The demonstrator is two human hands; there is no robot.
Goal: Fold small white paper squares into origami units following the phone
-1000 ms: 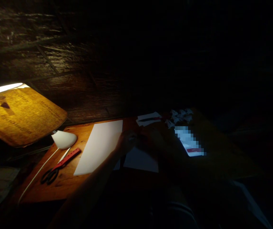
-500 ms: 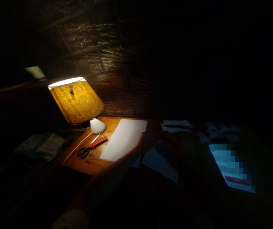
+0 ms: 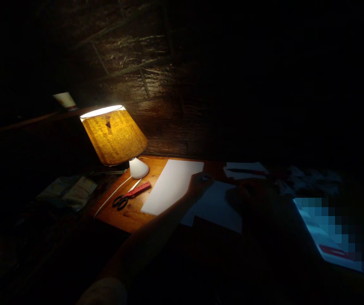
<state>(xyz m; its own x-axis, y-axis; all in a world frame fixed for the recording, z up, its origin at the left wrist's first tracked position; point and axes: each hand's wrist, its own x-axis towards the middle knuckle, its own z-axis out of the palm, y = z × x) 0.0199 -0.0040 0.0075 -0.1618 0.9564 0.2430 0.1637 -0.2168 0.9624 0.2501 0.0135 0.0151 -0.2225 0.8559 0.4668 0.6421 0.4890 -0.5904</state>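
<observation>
My left hand [image 3: 198, 183] reaches in from the lower left, its fingers curled at the upper left corner of a white sheet of paper [image 3: 221, 205]. A small pale bit shows at its fingertips. My right hand [image 3: 243, 194] is a dark shape at the sheet's right edge; its fingers are lost in shadow. Left of the hands lies a brightly lit stack of white paper [image 3: 172, 184]. Another pale sheet corner [image 3: 188, 219] pokes out below my left wrist.
A lit lamp [image 3: 115, 135] stands at the table's left, its cord trailing forward. Black-handled scissors [image 3: 121, 201] and a red perforated strip [image 3: 139, 189] lie before it. Behind the hands are more papers [image 3: 245, 167] with a dark slim object across them. Crumpled pale pieces [image 3: 312, 178] and a bluish glowing surface [image 3: 321, 237] are right.
The view has shifted, so the scene sits farther right. The sheet between my hands lies flatter and shows more of its surface. My right hand shows more plainly at its right edge.
</observation>
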